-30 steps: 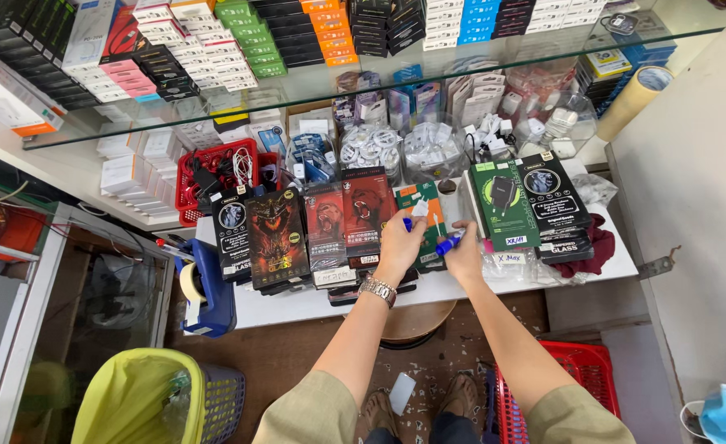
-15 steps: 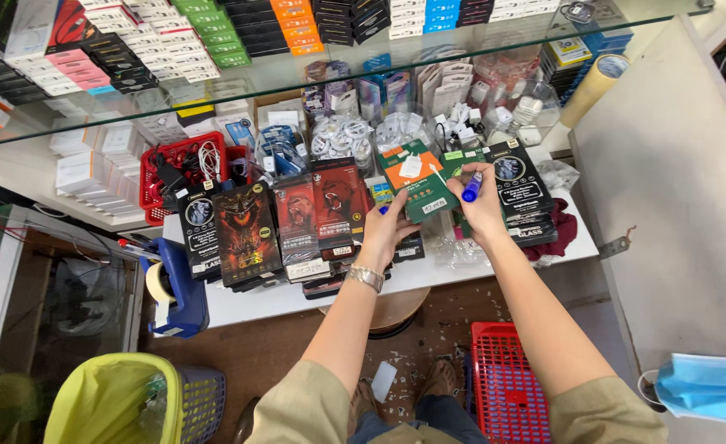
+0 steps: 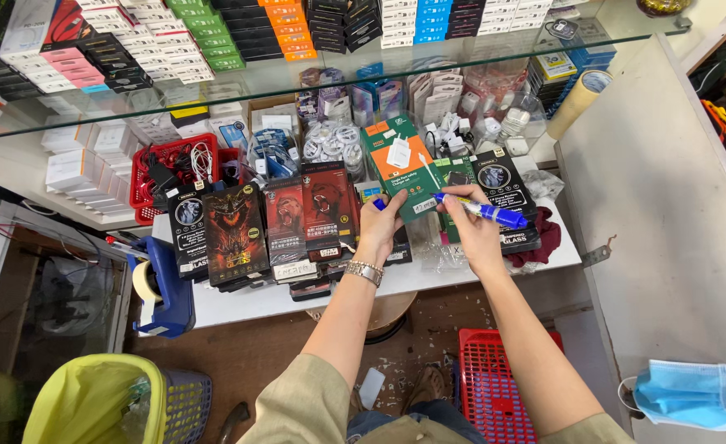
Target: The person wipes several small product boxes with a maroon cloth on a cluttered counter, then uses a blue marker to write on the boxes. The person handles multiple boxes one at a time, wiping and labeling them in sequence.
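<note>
Your left hand (image 3: 377, 233) grips a green-and-orange charger box (image 3: 402, 168) | your right hand (image 3: 471, 230) clamps a blue marker (image 3: 485, 213) at its 4 o'clock corner | marking under way.

Since a second ago the left hand (image 3: 377, 234) has lifted the green-and-orange box (image 3: 402, 167) off the counter (image 3: 240, 300) and tilted it up, while the right hand (image 3: 472, 234) has brought the blue marker (image 3: 478, 211) to its lower edge.
</note>
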